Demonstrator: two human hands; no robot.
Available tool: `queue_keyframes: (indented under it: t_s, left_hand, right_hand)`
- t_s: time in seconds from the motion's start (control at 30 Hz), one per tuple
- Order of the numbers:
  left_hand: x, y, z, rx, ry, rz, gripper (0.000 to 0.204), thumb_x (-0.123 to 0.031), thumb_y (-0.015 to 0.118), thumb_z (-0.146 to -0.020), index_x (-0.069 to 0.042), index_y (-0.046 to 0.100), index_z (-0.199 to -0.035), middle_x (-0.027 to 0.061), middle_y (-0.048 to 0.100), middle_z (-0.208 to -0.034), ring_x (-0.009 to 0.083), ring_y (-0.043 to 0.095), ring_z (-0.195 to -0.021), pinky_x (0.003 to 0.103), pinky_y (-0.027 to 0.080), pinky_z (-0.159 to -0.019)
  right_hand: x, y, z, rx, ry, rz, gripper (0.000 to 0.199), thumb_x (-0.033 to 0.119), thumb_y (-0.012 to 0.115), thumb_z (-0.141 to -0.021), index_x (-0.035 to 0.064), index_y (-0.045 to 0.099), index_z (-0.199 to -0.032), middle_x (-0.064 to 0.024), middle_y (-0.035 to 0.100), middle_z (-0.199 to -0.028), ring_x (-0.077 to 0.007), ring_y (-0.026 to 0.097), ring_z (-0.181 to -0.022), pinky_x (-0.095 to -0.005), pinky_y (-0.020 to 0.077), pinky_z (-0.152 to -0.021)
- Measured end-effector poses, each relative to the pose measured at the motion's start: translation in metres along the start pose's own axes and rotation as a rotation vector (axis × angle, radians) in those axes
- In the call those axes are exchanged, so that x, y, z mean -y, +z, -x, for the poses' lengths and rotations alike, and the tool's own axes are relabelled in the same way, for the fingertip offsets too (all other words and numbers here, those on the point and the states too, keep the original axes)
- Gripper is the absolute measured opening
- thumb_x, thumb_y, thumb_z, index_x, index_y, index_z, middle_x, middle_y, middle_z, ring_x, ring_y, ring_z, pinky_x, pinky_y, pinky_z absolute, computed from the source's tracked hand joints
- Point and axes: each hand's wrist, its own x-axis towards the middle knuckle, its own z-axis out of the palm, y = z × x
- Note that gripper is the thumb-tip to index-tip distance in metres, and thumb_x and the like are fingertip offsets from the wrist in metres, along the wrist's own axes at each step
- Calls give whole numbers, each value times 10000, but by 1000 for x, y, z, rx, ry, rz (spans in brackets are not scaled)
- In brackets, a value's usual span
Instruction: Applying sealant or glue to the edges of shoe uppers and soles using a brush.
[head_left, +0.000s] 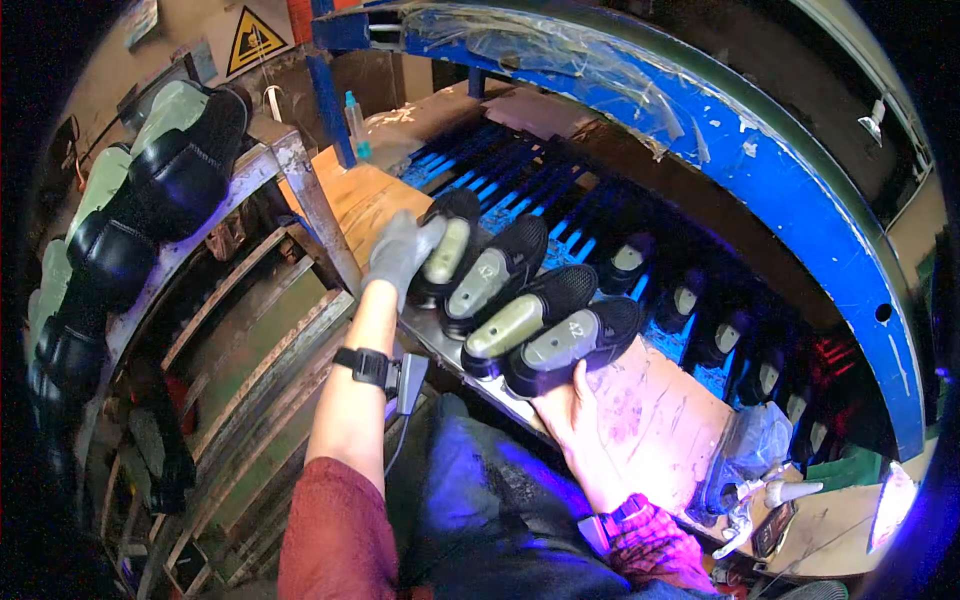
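Observation:
Four would exceed my count, so several black shoes on lasts stand side by side at the bench's near edge, their pale green or grey last tops facing up. My left hand [402,252], in a grey glove, is closed against the side of the leftmost shoe [447,250]; its fingertips are partly hidden. My bare right hand [572,415] grips the heel end of the rightmost shoe [572,345], thumb up along the heel and the other fingers hidden beneath. Between them sit a shoe with a grey last [490,278] and one with a green last [515,322].
Beyond the bench, more lasted shoes [684,300] stand in a row on blue-lit slats [560,240] under a blue metal frame [800,190]. At left, a metal rack [310,200] carries black shoes [110,255]. A bottle [356,125] stands behind; a plastic-wrapped item [750,445] lies right.

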Motion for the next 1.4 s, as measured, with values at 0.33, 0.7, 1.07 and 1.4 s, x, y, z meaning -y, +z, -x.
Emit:
queue_keyframes:
  t_s: [0.33,0.7,1.07,1.4]
  left_hand:
    - [18,-36,189,-302,596,-1,352,-268,625,-782,21,624,-983,215,624,-1010,363,597,-962,412,471,-853]
    - [247,-299,370,-967,-671,125,707,-299,704,-777,85,393,-1282,210,510,-1253,270,488,-1158,335,364,-996]
    - [287,-268,358,-838,-555,254,912,-405,651,-728,19,220,-1412,295,409,-1329,391,406,-1247,381,327,-1034]
    - [195,-201,401,-807,56,904,722,5,526,-765,-71,241,-1423,119,396,-1381,268,412,-1259,380,320,-1063]
  right_hand:
    - [-36,-3,-61,-92,253,512,768,524,452,-897,-102,279,-1309,-290,467,-1249,-353,509,-1148,-436,431,-992]
    - [-151,118,-23,438,483,1181,257,280,459,-969,40,545,-942,-105,651,-816,-145,622,-656,-242,486,-559]
    - [-467,216,-3,725,451,1543,1034,404,714,-731,68,65,-1462,-218,394,-1363,-294,538,-1078,-381,435,-917]
    - [-305,178,-15,897,568,1077,1006,315,708,-721,21,87,-1456,-169,182,-1487,-234,183,-1368,-335,165,-1107]
